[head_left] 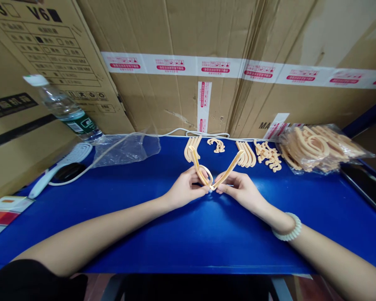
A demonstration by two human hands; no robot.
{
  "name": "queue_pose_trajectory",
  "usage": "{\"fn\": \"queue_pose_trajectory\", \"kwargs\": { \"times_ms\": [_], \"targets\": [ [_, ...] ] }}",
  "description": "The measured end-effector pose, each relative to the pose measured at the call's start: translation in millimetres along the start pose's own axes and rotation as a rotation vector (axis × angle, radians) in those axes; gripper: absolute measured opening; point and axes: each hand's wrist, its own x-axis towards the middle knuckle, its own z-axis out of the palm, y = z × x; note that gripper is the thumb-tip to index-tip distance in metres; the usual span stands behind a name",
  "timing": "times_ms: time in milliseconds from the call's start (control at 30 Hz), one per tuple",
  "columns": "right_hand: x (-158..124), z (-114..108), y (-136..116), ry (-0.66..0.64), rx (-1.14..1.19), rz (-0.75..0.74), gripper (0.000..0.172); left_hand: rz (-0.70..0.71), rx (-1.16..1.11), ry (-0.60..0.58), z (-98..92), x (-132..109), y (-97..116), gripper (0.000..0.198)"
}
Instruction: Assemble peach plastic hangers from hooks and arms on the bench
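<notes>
A beige plastic folding clothes hanger [233, 164] is held in a V above the blue table, its two arms meeting at the bottom. My left hand [186, 189] is closed on the left arm, beside a curved loop near the joint. The fingers of my right hand [242, 190] pinch the right arm close to that same joint. Just beyond them, curved hanger arms lie in a left row [188, 149] and a right row [247, 154]. Small hooks [217, 145] rest between the rows, and a larger heap of hook pieces [268, 155] lies to the right.
A clear bag of hanger parts [316, 146] sits at the right, near a dark phone-like slab [366, 184]. On the left are a water bottle [75, 115], a hairbrush [61, 167], an empty plastic bag [128, 148] and a white cable [105, 156]. Cardboard boxes [175, 104] wall the back.
</notes>
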Motion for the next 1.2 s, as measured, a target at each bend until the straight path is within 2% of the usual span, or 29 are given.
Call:
{"fn": "queue_pose_trajectory", "kwargs": {
  "times_ms": [500,1033,1200],
  "targets": [
    [-3,3,-3,0.022,0.012,0.01,0.034,0.019,0.056,0.004,-0.9,-1,0,0.035],
    [-5,10,-3,0.117,-0.024,0.003,0.035,-0.003,-0.049,0.036,0.8,1,-6,0.038],
    [-3,9,-5,0.11,-0.021,-0.016,0.033,-0.035,-0.059,0.087,2.6,1,-1,0.041]
  ]
}}
